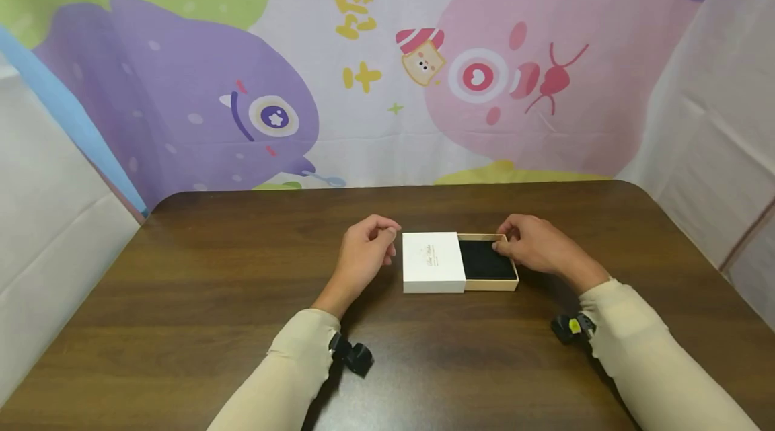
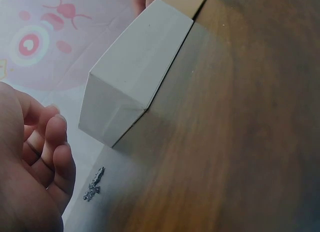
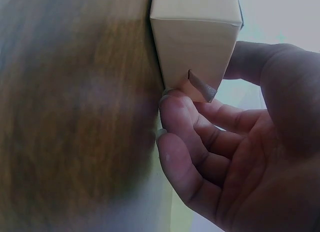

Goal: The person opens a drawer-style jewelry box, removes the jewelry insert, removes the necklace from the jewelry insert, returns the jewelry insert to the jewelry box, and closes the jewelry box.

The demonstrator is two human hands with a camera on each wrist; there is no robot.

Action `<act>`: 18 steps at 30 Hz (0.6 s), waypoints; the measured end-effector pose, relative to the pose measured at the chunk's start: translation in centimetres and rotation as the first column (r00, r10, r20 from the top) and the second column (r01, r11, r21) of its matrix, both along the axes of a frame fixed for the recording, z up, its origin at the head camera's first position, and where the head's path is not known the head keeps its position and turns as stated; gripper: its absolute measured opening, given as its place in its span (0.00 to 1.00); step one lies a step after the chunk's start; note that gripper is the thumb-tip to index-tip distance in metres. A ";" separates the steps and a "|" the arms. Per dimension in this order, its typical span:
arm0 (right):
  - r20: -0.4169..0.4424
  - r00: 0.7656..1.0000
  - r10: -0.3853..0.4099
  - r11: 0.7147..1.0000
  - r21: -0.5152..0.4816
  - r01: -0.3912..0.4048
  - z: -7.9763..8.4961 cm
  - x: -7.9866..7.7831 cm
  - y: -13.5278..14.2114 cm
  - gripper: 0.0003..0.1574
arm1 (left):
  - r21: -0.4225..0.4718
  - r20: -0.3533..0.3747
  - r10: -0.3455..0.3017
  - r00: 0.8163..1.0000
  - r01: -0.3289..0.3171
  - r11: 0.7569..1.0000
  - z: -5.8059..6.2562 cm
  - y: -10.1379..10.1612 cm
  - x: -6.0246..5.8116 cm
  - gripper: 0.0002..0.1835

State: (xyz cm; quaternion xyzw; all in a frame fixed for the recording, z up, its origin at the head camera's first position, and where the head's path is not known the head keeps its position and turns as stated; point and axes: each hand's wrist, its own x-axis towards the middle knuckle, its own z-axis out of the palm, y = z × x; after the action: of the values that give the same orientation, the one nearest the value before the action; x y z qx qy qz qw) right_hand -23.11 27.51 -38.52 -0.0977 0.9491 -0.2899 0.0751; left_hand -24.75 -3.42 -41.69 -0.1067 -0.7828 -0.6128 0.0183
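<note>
A white sliding gift box stands on the table, its white sleeve point(image 1: 431, 259) printed with small gold lettering. From its right side juts a cream drawer point(image 1: 492, 286) lined with a black pad point(image 1: 484, 260). My right hand point(image 1: 535, 243) grips the drawer's far right corner, thumb over the pad and fingers outside. A short ribbon tab point(image 3: 202, 87) pokes from the drawer's end in the right wrist view. Left of the sleeve, my left hand point(image 1: 363, 249) hovers with loosely curled fingers, apart from the box. Beyond these fingers a small silvery, sparkling thing point(image 2: 94, 184) shows in the left wrist view.
The brown wooden table point(image 1: 181, 323) has rounded far corners. Behind it hangs a cloth point(image 1: 375, 148) printed with cartoon figures, and pale cloth panels stand at both sides. Each sleeve cuff carries a black wrist camera point(image 1: 358, 358).
</note>
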 end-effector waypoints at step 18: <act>0.010 1.000 -0.010 1.000 0.027 0.010 -0.2 0.0 0.1 0.28 | -0.011 0.003 -0.013 1.000 0.013 1.000 0.3 0.3 0.1 0.08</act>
State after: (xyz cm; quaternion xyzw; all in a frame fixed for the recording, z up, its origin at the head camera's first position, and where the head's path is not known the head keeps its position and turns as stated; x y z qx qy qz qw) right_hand -23.09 27.58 -38.74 -0.0907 0.9530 -0.2778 0.0797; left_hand -24.63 -3.17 -41.41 -0.1110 -0.7855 -0.6087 0.0127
